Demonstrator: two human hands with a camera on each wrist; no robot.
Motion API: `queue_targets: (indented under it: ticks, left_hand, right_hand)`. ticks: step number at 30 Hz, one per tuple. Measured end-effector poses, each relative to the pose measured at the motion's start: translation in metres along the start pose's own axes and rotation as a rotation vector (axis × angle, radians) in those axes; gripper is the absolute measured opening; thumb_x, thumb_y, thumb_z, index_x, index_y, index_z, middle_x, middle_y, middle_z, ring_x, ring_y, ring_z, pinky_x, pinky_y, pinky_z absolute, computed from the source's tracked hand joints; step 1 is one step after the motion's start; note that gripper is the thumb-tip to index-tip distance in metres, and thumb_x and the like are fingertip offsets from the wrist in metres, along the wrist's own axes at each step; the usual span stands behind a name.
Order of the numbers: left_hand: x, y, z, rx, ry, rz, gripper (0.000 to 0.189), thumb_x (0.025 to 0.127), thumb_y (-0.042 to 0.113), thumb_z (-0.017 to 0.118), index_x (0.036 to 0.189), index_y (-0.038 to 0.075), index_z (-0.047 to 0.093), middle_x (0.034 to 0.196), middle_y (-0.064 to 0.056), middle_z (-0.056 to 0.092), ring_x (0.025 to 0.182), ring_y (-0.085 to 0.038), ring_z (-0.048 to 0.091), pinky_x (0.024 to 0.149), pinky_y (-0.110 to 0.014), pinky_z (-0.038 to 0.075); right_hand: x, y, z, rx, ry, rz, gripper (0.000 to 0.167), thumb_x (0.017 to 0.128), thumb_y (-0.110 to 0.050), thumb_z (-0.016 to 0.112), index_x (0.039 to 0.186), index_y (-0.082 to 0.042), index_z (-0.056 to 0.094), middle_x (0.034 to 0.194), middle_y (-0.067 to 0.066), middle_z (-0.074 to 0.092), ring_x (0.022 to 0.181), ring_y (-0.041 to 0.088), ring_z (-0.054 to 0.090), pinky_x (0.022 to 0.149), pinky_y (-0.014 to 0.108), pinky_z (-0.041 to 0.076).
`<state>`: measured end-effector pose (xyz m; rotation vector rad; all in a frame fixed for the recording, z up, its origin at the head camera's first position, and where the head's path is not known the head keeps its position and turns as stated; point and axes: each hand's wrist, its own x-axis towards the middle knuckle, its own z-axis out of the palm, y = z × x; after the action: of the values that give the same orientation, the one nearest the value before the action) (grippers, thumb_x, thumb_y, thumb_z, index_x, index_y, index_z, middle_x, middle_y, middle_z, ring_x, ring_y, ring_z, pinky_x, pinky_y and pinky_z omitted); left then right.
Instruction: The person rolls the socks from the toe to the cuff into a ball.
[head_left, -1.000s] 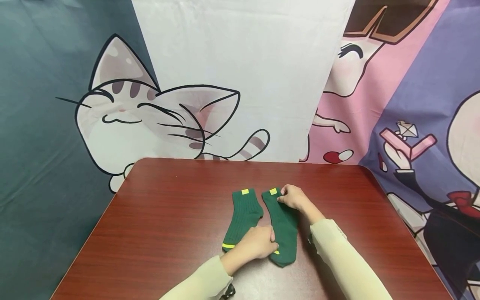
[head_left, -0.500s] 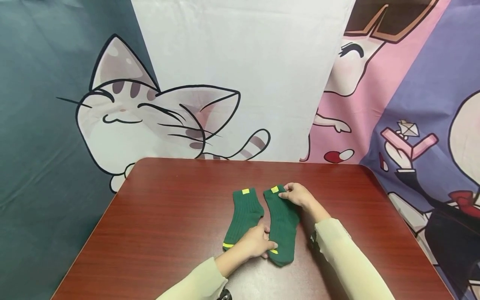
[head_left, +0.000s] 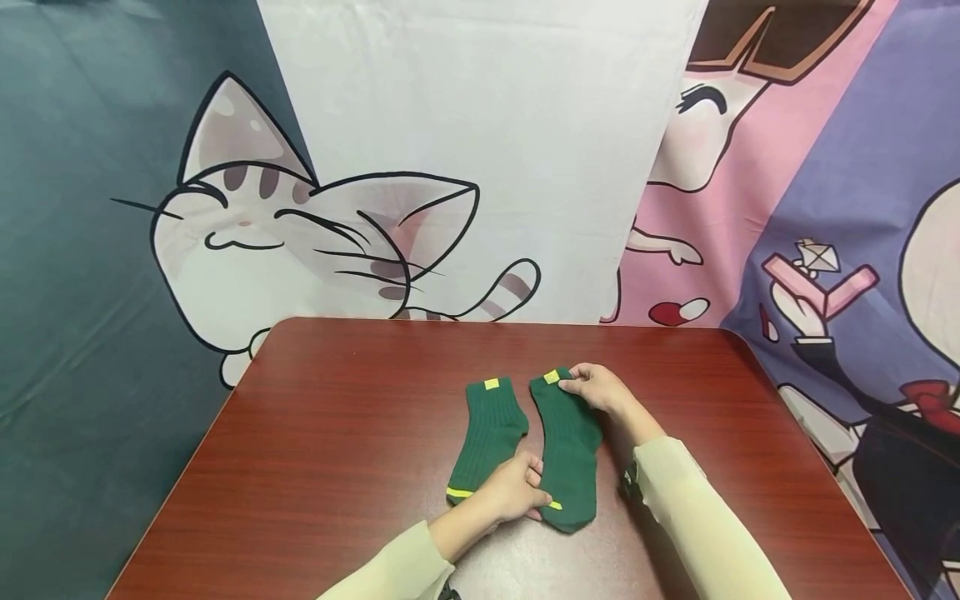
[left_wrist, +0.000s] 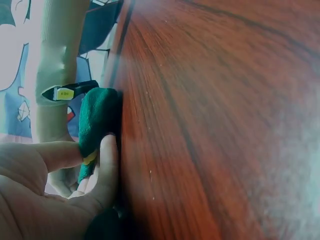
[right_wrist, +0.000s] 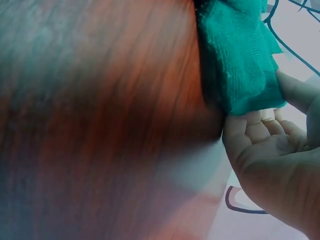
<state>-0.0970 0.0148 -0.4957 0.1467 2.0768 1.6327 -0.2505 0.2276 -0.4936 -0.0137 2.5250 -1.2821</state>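
Two green ribbed socks lie side by side, each with a yellow tag at the cuff and a yellow stripe by the toe. My right hand [head_left: 603, 393] pinches the cuff corner of the right sock [head_left: 570, 458], thumb on top beside the tag. Lower down, my left hand [head_left: 516, 488] pinches that same sock's edge at the yellow stripe. The left sock [head_left: 489, 425] lies flat, its toe end partly behind my left hand. In the left wrist view, thumb and fingers take the green sock [left_wrist: 100, 112] from both sides. The right wrist view shows the cuff [right_wrist: 245, 90] between thumb and fingers.
Both socks are on a reddish-brown wooden table [head_left: 330, 450] with rounded far corners. Behind its far edge hangs a cartoon cloth backdrop [head_left: 480, 125]. A dark band with a yellow label [left_wrist: 67, 93] is on the right sleeve.
My right hand has moved slightly right and away, taking the right sock's cuff with it. The left fingers have gone from a curled pose to a pinch at the stripe. The left sock stays put.
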Motion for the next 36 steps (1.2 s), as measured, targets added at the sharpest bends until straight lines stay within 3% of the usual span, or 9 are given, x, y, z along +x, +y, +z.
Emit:
queue_targets:
  ticks: [8, 14, 25, 36]
  left_hand:
    - [0.001, -0.004, -0.001, -0.020, -0.018, 0.031, 0.029, 0.085, -0.009, 0.070, 0.107, 0.001, 0.055, 0.088, -0.007, 0.056, 0.070, -0.017, 0.060, 0.062, -0.036, 0.060]
    - [-0.001, -0.003, -0.003, -0.036, -0.038, 0.031, 0.031, 0.085, -0.008, 0.070, 0.111, 0.001, 0.055, 0.090, -0.008, 0.060, 0.071, -0.019, 0.063, 0.064, -0.038, 0.060]
    - [-0.003, 0.008, -0.008, -0.055, -0.076, 0.008, 0.034, 0.086, -0.006, 0.070, 0.116, 0.002, 0.055, 0.092, -0.009, 0.062, 0.068, -0.016, 0.062, 0.065, -0.035, 0.059]
    - [-0.007, 0.015, -0.018, -0.027, -0.092, 0.050, 0.038, 0.084, -0.007, 0.070, 0.117, 0.002, 0.054, 0.092, -0.007, 0.064, 0.069, -0.016, 0.063, 0.064, -0.041, 0.059]
  right_hand:
    - [0.001, 0.005, -0.004, 0.118, -0.086, 0.012, 0.031, 0.099, -0.023, 0.065, 0.121, -0.001, 0.061, 0.102, 0.008, 0.068, 0.084, 0.018, 0.062, 0.074, 0.034, 0.055]
    - [-0.002, 0.004, -0.010, 0.214, -0.126, 0.009, 0.032, 0.096, -0.017, 0.069, 0.121, 0.002, 0.061, 0.097, 0.007, 0.068, 0.085, 0.017, 0.064, 0.077, 0.038, 0.058]
    - [-0.003, 0.002, -0.017, 0.210, -0.113, -0.022, 0.034, 0.096, -0.019, 0.070, 0.120, 0.003, 0.062, 0.094, 0.005, 0.065, 0.081, 0.018, 0.060, 0.075, 0.038, 0.059]
    - [-0.004, -0.010, -0.019, 0.188, -0.107, -0.012, 0.031, 0.096, -0.019, 0.070, 0.118, 0.001, 0.063, 0.093, 0.004, 0.066, 0.081, 0.016, 0.063, 0.074, 0.036, 0.059]
